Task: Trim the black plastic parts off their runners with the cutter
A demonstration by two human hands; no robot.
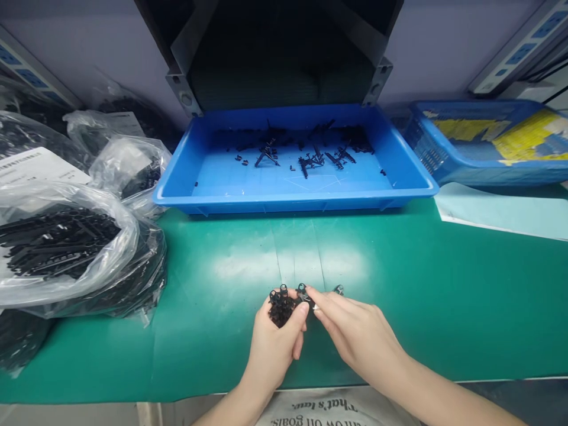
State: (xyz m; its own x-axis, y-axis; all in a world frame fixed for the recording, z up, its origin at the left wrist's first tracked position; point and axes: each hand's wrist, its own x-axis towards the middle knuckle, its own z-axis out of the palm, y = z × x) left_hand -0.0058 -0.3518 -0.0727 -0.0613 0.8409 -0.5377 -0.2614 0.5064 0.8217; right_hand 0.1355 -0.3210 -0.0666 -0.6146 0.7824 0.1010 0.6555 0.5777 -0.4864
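Note:
Near the front of the green mat, my left hand (pixel 277 343) is closed around a bunch of small black plastic parts (pixel 281 306), some with round ring-like ends sticking up. Its thumb and fingertips also pinch one separate black part (pixel 303 294) on the right. My right hand (pixel 359 328) meets that same part with thumb and index finger pressed together, a tiny white bit showing at the fingertips. Another ring-ended piece (pixel 339 289) peeks out behind my right hand; whether it is held or lying on the mat, I cannot tell.
A blue tray (pixel 293 205) with scattered black pieces stands at the back under a dark chute (pixel 284 65). On the left, clear plastic bags (pixel 133 248) hold many black strips. A blue basket (pixel 461 171) and light-blue paper (pixel 501 210) are at right on the green mat (pixel 444 307).

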